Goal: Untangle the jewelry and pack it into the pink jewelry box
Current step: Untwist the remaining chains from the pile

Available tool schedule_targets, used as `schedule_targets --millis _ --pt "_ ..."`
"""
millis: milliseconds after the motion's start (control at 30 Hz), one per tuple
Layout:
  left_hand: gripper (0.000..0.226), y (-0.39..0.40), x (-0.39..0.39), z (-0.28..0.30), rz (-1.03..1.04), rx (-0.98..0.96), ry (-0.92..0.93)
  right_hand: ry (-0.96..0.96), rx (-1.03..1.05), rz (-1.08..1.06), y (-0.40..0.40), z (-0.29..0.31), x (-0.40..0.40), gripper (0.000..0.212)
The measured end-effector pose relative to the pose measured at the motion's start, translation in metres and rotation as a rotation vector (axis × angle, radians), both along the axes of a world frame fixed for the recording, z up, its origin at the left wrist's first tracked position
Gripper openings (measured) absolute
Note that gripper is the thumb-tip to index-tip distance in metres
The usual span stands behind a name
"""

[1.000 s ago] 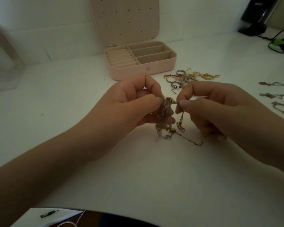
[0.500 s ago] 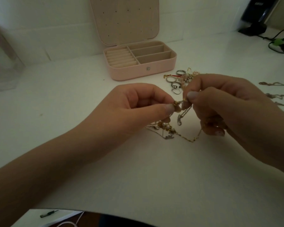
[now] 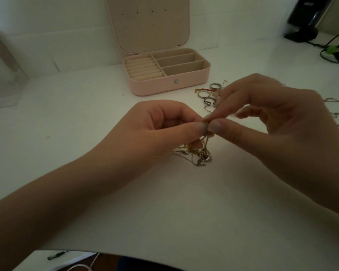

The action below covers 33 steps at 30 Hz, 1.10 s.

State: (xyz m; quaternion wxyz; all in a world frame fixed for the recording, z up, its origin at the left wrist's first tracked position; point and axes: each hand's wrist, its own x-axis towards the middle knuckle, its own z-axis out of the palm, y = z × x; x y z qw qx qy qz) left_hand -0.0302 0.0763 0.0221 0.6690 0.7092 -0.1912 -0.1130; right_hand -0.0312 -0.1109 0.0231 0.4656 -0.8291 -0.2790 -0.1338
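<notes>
My hands have closed in: left hand [image 3: 160, 130] and right hand [image 3: 262, 122] now pinch the chain tangle [image 3: 198, 153] thumb to thumb, its bulk sagging onto the worktop [image 3: 184, 202]. My right hand hides part of the rings [image 3: 207, 96] beside the open box [image 3: 168, 85].

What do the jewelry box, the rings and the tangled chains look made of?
Jewelry box: likely faux leather shell, matte pink, with a metal snap; beige lining looks velvety, no glare. Rings: metal, silver-toned, polished glints. Tangled chains: fine metal links, mixed gold and silver tones, shiny; plating or alloy can't be told.
</notes>
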Motion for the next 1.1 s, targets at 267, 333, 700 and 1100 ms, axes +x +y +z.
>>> schedule_targets --millis 267,333,700,1100 --pt "0.01 0.0 -0.001 0.0 0.009 0.069 -0.072 0.166 0.124 -0.027 0.003 -0.004 0.003 0.006" --pt "0.01 0.001 -0.001 0.0 0.005 0.09 -0.083 0.189 0.144 -0.019 0.004 -0.004 0.003 0.007" --pt "0.019 0.0 0.0 0.0 0.001 0.117 -0.065 0.384 0.327 0.102 0.01 -0.004 -0.003 0.017" --pt "0.021 -0.002 0.0 -0.001 -0.006 0.066 -0.037 0.648 0.445 0.119 0.012 0.005 -0.007 0.018"
